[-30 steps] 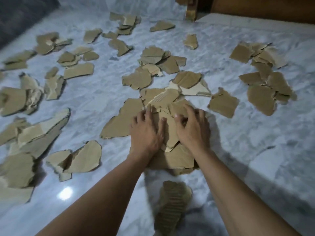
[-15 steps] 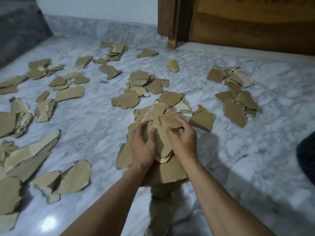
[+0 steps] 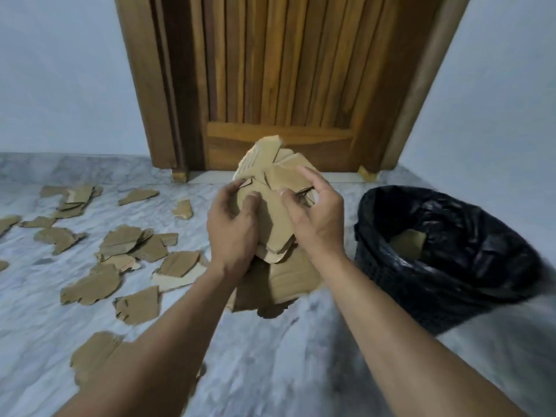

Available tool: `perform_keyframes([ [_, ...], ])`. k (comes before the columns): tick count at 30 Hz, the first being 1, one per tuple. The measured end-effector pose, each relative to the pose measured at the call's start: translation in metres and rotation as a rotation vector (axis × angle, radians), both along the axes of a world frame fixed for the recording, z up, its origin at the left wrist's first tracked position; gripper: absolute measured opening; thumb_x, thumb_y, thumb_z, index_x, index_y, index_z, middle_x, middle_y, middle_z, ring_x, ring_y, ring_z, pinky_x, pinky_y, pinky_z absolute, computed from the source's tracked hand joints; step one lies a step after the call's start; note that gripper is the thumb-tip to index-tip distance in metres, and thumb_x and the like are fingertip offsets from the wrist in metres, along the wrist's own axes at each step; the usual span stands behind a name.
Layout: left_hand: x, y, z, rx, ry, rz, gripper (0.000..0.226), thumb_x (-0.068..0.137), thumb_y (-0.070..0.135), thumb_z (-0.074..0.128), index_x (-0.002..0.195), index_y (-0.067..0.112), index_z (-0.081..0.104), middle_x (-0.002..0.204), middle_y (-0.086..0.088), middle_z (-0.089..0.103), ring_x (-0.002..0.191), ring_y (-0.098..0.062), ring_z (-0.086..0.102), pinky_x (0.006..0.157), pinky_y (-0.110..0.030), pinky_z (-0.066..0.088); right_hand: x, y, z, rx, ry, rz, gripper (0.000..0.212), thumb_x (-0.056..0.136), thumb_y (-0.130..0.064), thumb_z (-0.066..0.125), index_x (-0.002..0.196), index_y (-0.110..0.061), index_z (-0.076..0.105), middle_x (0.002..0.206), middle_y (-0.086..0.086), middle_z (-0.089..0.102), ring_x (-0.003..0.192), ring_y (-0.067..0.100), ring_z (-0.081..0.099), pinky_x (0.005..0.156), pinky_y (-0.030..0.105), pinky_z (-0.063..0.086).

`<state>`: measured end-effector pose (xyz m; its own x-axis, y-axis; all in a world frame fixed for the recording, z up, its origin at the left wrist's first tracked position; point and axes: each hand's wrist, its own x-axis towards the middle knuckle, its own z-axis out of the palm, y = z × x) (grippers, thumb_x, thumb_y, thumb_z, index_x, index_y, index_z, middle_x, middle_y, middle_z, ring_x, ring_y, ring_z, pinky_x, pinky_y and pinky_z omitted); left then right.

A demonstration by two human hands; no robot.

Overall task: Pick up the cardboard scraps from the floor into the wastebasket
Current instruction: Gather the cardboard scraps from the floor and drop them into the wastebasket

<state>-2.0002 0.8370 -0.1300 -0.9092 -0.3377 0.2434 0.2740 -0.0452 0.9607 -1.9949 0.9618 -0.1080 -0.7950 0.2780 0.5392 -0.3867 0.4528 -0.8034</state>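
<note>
Here both hands (image 3: 272,224) clutch a cardboard stack (image 3: 275,206), long axis upright, beside the wastebasket (image 3: 445,266).

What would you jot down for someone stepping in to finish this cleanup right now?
Left hand: shut on the bundle, gripping its left side.
Right hand: fingers curled over the bundle's right side, helping hold it.
Bundle: a stack of cardboard pieces held above the floor, in front of the door.
Wastebasket: on the floor to the right, lined with a black bag, one scrap visible inside.
Done: a handful gathered and lifted.
Left: drop the bundle in the wastebasket, then collect the many scraps lying to the left.
</note>
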Motion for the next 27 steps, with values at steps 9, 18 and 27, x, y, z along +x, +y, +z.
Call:
perform_keyframes([
  [9,-0.019,0.204,0.1,0.041,0.238,-0.25,0.048,0.084,0.045,0.062,0.127,0.023,0.063,0.123,0.002,0.065,0.115,-0.014,0.062,0.101,-0.046,0.051,0.018,0.194,0.102,0.215,0.283,-0.402,0.044,0.083,-0.026,0.078,0.123,-0.009,0.072,0.122,0.004,0.071,0.109,0.001,0.057,0.091,-0.002,0.035],
  [18,-0.018,0.274,0.055,-0.427,0.156,-0.371,0.017,0.096,0.034,0.053,0.098,0.022,0.065,0.103,0.0,0.06,0.098,-0.021,0.058,0.083,-0.034,0.046,0.071,0.296,0.05,0.458,-0.127,-0.522,0.036,0.08,-0.043,0.058,0.113,-0.033,0.069,0.119,-0.008,0.053,0.099,0.02,0.063,0.073,0.03,0.046],
  [27,-0.025,0.185,0.032,-0.532,0.155,-0.237,0.015,0.099,0.029,0.052,0.096,0.021,0.064,0.094,0.002,0.067,0.092,-0.021,0.06,0.075,-0.034,0.046,0.083,0.248,0.063,0.672,-0.274,-0.655,0.045,0.1,-0.046,0.046,0.141,-0.03,0.055,0.144,-0.005,0.044,0.104,0.023,0.065,0.079,0.034,0.047],
])
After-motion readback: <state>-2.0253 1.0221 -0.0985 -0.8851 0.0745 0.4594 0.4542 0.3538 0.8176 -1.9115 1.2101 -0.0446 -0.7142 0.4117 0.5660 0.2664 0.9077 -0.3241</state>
